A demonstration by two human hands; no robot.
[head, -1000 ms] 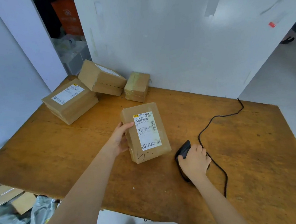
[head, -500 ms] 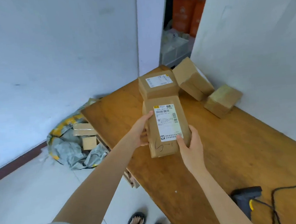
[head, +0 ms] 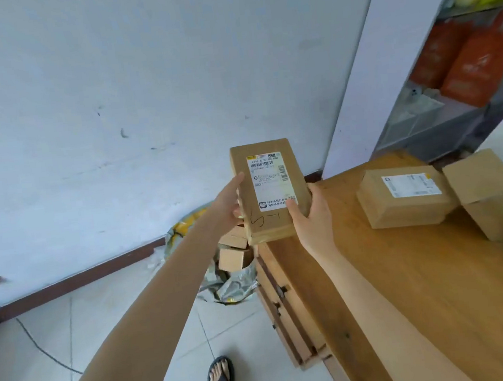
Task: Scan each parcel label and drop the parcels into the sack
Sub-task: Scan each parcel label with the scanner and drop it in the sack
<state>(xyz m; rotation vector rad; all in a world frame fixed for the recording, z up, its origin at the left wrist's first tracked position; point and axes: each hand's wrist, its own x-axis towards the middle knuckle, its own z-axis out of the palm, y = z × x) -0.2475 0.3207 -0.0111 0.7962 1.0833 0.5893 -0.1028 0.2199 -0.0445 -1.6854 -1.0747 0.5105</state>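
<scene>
A brown cardboard parcel [head: 273, 216] with a white label and "5-1" handwritten on it is held in the air at the left end of the wooden table [head: 409, 282]. My left hand [head: 230, 206] grips its left side and my right hand [head: 310, 215] holds its right side, thumb on the label's lower corner. Below it on the floor lies the grey and yellow sack [head: 232, 288], open, with a few small boxes [head: 232, 259] inside. The scanner is out of view.
Another labelled parcel [head: 403, 197] and a plain box [head: 493, 196] sit on the table to the right. A drawer front runs down the table's left side. A black cable [head: 33, 340] crosses the tiled floor. My sandalled foot [head: 221, 378] stands by the table.
My right hand left the scanner and took the parcel's right side. Both hands lifted the parcel off the table and carried it left, over the sack. My view turned left.
</scene>
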